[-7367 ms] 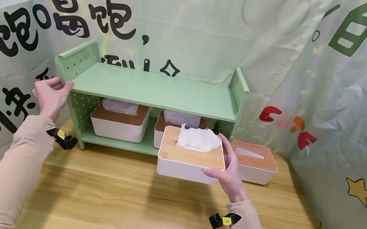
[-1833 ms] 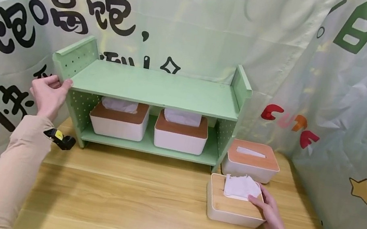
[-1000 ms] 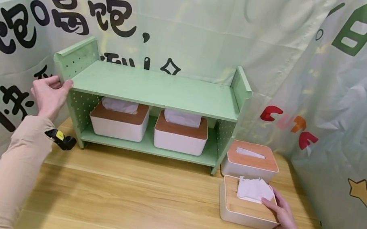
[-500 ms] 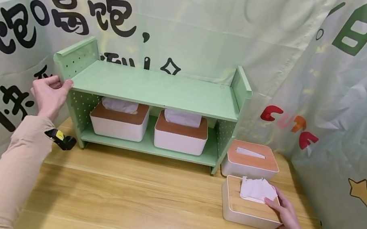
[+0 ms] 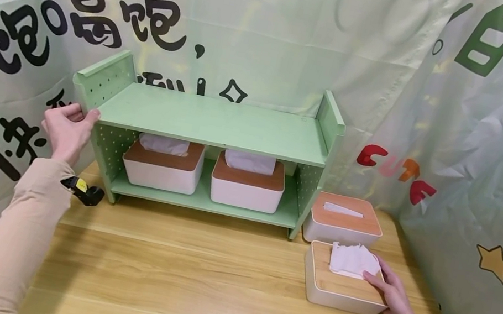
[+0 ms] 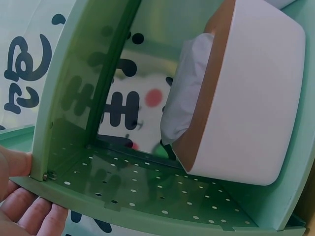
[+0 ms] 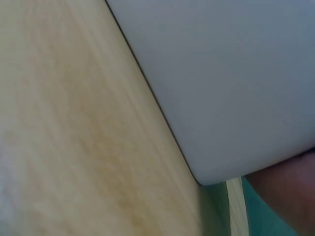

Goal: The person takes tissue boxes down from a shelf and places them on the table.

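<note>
My left hand (image 5: pixel 68 131) grips the left side panel of the green two-tier shelf (image 5: pixel 214 122); in the left wrist view its thumb (image 6: pixel 15 162) and curled fingers lie on either side of the panel edge. At the right, my right hand (image 5: pixel 395 299) holds a white tissue box (image 5: pixel 344 301) with a light wooden lid, thumb on top and fingers along its right side, partly hidden. A tissue sticks up from the lid. The box sits on the table, and its white wall (image 7: pixel 221 88) fills much of the right wrist view.
Two tissue boxes with brown lids, a left one (image 5: pixel 162 175) and a right one (image 5: pixel 245 192), stand on the lower tier. Another tissue box (image 5: pixel 346 221) is behind the held one, beside the shelf. Printed cloth (image 5: pixel 269 59) hangs around the wooden table (image 5: pixel 189 281).
My right hand has brought the tissue box from in front of the shelf down to the table at the right, then slid it farther right. Now it is still. My left hand stays on the shelf.
</note>
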`<action>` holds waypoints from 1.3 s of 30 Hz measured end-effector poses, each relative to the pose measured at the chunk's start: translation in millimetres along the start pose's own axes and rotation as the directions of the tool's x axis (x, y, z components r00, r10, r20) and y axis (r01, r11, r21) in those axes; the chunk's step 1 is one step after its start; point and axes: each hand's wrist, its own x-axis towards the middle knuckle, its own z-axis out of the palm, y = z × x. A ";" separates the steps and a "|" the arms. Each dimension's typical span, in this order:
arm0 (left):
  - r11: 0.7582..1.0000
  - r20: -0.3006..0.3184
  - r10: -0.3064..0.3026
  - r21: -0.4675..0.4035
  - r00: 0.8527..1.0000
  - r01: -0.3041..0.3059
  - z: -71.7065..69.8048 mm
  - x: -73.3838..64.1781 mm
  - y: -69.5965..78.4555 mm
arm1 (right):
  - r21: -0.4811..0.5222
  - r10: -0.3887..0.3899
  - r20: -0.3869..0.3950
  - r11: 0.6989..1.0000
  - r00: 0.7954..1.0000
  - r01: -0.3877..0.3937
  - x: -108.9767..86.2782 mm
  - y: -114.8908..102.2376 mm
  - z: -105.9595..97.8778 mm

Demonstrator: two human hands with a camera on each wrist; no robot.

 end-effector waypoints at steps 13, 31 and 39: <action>1.000 -0.002 0.009 0.009 1.000 -0.009 0.0 0.3 -0.5 | -0.009 0.031 -0.002 0.999 1.000 -0.031 0.8 -0.6 -0.1; 1.000 0.010 -0.009 0.005 1.000 0.008 -0.3 0.2 0.5 | -0.011 0.028 -0.002 1.000 1.000 -0.028 -0.6 0.7 0.4; 1.000 0.012 -0.015 0.014 1.000 0.015 -0.3 0.1 1.4 | -0.014 -0.006 0.000 1.000 1.000 0.006 -0.7 5.3 -0.4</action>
